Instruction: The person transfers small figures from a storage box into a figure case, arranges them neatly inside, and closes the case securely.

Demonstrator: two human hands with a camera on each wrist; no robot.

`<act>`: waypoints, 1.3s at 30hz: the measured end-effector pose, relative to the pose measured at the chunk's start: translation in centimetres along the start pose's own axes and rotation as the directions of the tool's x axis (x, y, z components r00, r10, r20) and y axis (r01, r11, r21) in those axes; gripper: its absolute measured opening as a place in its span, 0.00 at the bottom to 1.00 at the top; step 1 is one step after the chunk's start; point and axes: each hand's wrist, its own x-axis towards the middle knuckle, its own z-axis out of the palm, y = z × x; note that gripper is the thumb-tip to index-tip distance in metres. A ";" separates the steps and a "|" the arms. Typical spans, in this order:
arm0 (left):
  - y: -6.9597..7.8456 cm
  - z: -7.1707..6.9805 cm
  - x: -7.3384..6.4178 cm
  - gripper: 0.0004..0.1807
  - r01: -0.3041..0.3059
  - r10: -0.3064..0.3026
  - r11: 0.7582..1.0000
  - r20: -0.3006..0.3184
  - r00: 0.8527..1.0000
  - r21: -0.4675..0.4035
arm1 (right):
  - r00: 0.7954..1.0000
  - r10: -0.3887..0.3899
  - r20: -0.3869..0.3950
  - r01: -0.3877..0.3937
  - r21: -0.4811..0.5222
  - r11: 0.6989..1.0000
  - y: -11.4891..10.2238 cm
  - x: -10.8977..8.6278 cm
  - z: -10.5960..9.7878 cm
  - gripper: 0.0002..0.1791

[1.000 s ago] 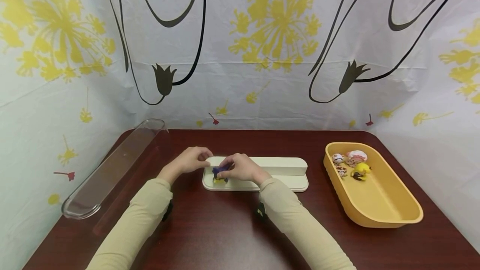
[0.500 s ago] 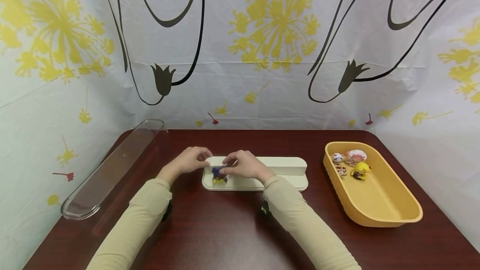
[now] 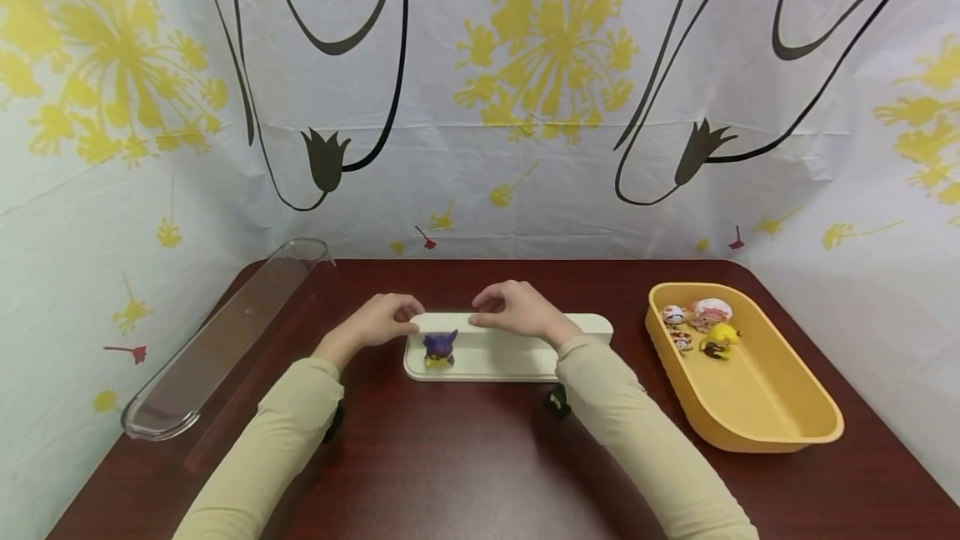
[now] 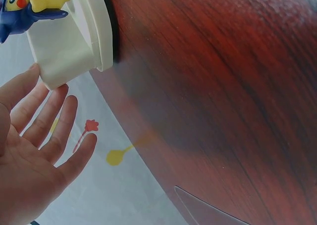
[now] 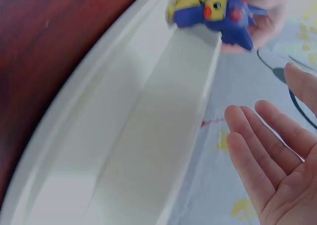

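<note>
A small toy figure point(image 3: 440, 346) with a purple hood, pointed ears and yellow body stands on the lower step at the left end of a cream two-step display stand point(image 3: 498, 365). My left hand point(image 3: 381, 319) pinches the left end of the stand's raised step. Its thumb is at the front edge and its fingertips are behind, as the left wrist view shows. Over the raised step, right of the figure, hovers my right hand point(image 3: 521, 311), holding nothing. In the right wrist view its fingers point(image 5: 270, 155) are extended, apart from the figure.
At the right, a yellow tray point(image 3: 765, 398) holds several small figures, including one in yellow point(image 3: 722, 338) and one with a pink-and-white head point(image 3: 711, 312). A long clear plastic cover point(image 3: 232, 332) lies along the table's left edge. Behind the table hangs a patterned curtain point(image 3: 420, 90).
My right hand has let go of the purple-hooded figure and moved right and back, leaving it standing on the stand. The left hand keeps its place at the stand's end.
</note>
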 end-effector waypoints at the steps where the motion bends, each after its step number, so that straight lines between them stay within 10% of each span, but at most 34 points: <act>1: 0.0 0.0 0.0 0.12 -0.002 0.002 1.000 0.001 1.000 0.001 | 1.000 0.004 -0.004 -0.004 -0.003 1.000 0.2 -0.1 -0.4 0.17; 39: -0.2 0.2 0.1 0.13 -0.006 0.006 1.000 -0.009 1.000 -0.004 | 0.958 0.193 -0.212 -0.222 -0.126 0.967 7.4 -9.1 -14.6 0.26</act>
